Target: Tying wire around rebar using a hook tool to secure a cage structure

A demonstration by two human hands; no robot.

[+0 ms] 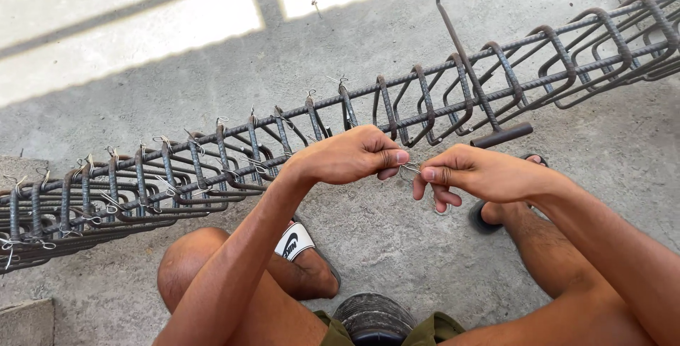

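Tie wire (411, 169), thin and springy at frame centre, sits pinched at both ends between left hand (350, 155) and right hand (482, 174), likely bending easily.

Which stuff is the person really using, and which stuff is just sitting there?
In use:
left hand
right hand
thin wire pinched between both
rebar cage

Just there:
hooked tool leaning in the cage
sandals
concrete floor

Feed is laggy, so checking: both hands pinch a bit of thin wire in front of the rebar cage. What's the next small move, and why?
Probably carry the wire up to the next bare stirrup. The left hand and right hand hold it just below the rebar cage; stirrups to the left carry ties, those to the right show none.
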